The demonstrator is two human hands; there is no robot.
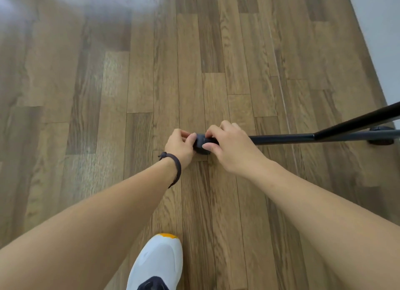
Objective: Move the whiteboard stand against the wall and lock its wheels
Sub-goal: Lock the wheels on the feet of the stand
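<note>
Head view: caster (203, 144) pinched between left hand (179, 145) and right hand (231, 148) (both closed on it).

Brown wood-plank floor (86, 116); pale wall (381, 30)

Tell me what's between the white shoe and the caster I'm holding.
Only bare wood floor lies between the white shoe and the caster in the head view; both forearms flank that stretch.

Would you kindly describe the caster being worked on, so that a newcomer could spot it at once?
Follow the black base bar across the wood floor, away from the white wall. At its free end sits the near caster, pinched between the left hand and right hand. The far caster by the wall is untouched.
</note>
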